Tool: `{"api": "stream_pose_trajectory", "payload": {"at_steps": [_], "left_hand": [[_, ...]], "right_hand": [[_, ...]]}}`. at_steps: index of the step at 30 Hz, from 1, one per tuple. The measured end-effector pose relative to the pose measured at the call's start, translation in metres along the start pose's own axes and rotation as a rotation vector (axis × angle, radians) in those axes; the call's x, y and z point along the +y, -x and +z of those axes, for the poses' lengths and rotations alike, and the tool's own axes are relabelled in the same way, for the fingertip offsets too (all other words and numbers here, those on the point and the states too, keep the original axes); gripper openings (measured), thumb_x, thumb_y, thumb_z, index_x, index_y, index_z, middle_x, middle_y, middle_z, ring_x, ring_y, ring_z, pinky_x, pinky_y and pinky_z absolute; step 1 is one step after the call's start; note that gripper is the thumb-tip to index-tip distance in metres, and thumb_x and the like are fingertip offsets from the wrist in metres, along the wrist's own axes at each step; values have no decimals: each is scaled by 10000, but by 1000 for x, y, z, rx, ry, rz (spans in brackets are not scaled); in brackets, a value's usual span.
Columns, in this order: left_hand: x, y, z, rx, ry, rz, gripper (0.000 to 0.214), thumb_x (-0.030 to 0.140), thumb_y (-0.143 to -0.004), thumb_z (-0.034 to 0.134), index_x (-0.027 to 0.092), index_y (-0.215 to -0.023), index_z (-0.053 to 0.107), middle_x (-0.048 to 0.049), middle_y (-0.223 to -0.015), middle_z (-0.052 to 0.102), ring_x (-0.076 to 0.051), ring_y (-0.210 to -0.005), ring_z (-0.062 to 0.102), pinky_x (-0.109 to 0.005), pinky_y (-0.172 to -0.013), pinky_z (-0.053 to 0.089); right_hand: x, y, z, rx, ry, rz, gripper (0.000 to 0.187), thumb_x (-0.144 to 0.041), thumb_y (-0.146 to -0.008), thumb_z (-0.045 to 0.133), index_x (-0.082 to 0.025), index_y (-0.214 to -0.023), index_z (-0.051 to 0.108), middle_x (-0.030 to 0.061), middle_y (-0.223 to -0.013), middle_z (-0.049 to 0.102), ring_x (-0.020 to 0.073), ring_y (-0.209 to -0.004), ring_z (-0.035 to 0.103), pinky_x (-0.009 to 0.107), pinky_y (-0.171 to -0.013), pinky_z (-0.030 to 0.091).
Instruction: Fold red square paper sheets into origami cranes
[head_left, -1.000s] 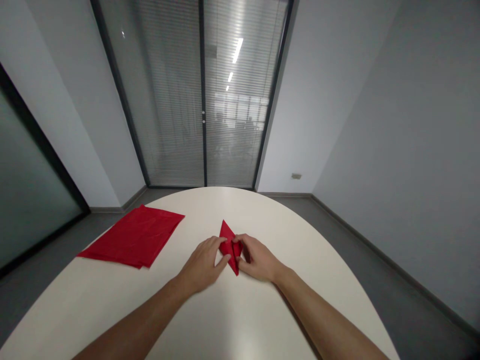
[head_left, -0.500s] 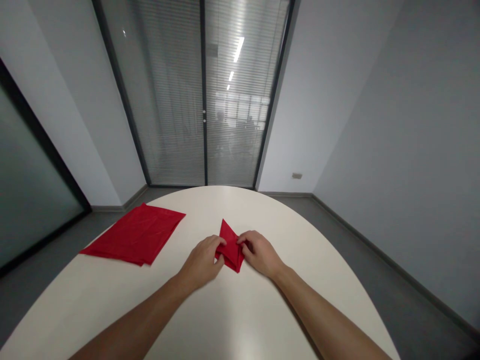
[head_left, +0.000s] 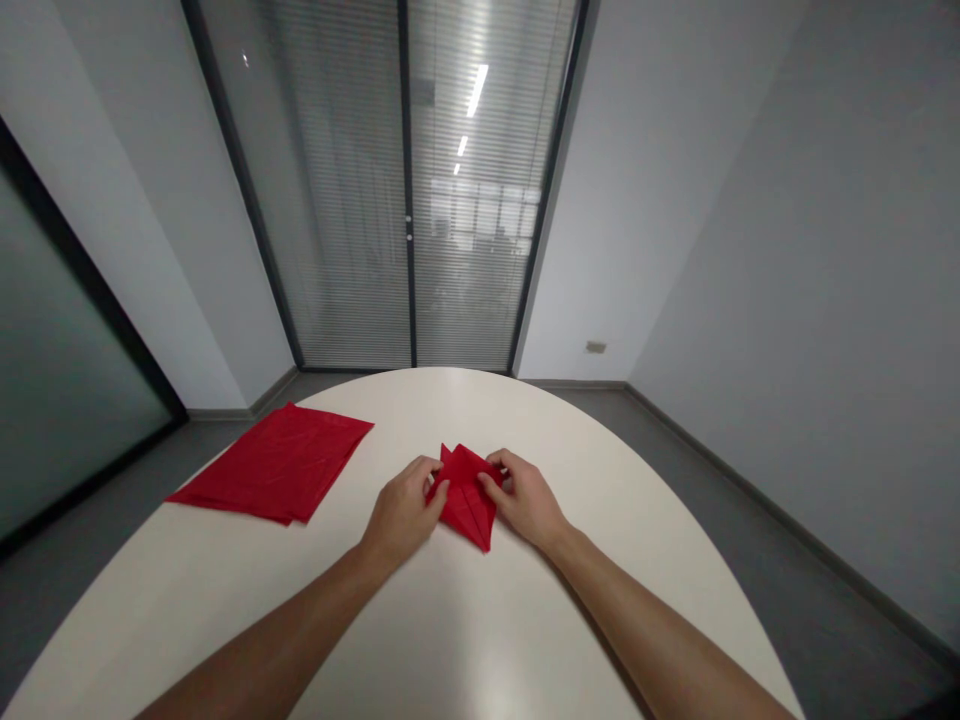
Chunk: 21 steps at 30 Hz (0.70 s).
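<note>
A small folded red napkin (head_left: 466,500) is between my hands at the middle of the white table, one point toward me and two peaks at its far side. My left hand (head_left: 409,505) pinches its left edge between thumb and fingers. On the right edge, my right hand (head_left: 525,495) grips with the thumb on top and the fingers behind. The fingertips under and behind the folds are partly hidden. Whether the piece is cloth or paper I cannot tell for sure.
Larger red napkins (head_left: 277,465) lie flat in a loose stack on the left of the round white table (head_left: 622,620). Beyond the table's far edge stands a glass partition with blinds (head_left: 472,250). A grey wall (head_left: 840,300) rises on the right.
The near flap of the small red napkin has opened out, so its front is wider and a second peak shows at the far side. My right hand has shifted slightly outward with the edge.
</note>
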<state>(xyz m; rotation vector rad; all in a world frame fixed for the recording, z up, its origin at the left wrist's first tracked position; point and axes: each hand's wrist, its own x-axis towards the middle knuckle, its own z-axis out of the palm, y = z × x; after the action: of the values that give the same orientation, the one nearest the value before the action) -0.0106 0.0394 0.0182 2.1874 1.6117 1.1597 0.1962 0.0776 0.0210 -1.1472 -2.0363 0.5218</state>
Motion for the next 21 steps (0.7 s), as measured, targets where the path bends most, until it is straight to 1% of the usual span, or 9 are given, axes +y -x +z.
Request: {"api": "stream_pose_trajectory", "payload": {"at_steps": [4, 6, 10, 13, 18, 21], "left_hand": [[3, 1, 1, 29, -43, -6, 115, 187, -901, 502, 225, -965, 589, -15, -919, 669, -179, -792, 622, -304, -712, 478], [3, 2, 2, 41, -48, -31, 115, 184, -903, 502, 233, -973, 579, -10, -924, 673, -184, -816, 634, -306, -722, 476], [1, 1, 3, 74, -41, -153, 157, 188, -889, 529, 248, -1027, 572, -3, -940, 694, -187, -809, 654, -301, -713, 472], [0, 1, 2, 72, -24, -224, 156, 195, -878, 540, 253, -1019, 573, 1, -919, 696, -187, -795, 653, -284, -674, 455], [3, 2, 1, 59, -8, -203, 185, 179, -859, 542, 254, -1026, 573, 9, -903, 688, -173, -762, 635, -273, -667, 437], [8, 3, 0, 28, -6, -178, 177, 220, -878, 545, 257, -1049, 570, 18, -861, 683, -163, -687, 613, -271, -638, 419]], "right_hand": [[-2, 2, 2, -20, -18, -1, 93, -191, -873, 607, -223, -957, 635, 11, -885, 693, 171, -768, 607, 289, -723, 479], [-3, 3, 3, -27, -25, 2, 101, -180, -871, 601, -223, -955, 636, 7, -870, 691, 167, -754, 606, 285, -715, 479], [-5, 5, 6, -31, -39, 28, 69, -190, -877, 586, -222, -927, 623, 2, -815, 680, 161, -708, 600, 269, -664, 469], [-6, 6, 7, -35, -45, 37, 70, -189, -876, 577, -222, -923, 617, 0, -800, 677, 157, -694, 598, 264, -647, 462], [-7, 6, 7, -34, -52, 62, 52, -246, -891, 586, -226, -933, 609, -9, -771, 669, 158, -666, 591, 267, -634, 450], [-7, 5, 6, -30, -24, 76, 62, -269, -888, 604, -230, -936, 604, -15, -761, 666, 156, -654, 580, 264, -630, 431]]}}
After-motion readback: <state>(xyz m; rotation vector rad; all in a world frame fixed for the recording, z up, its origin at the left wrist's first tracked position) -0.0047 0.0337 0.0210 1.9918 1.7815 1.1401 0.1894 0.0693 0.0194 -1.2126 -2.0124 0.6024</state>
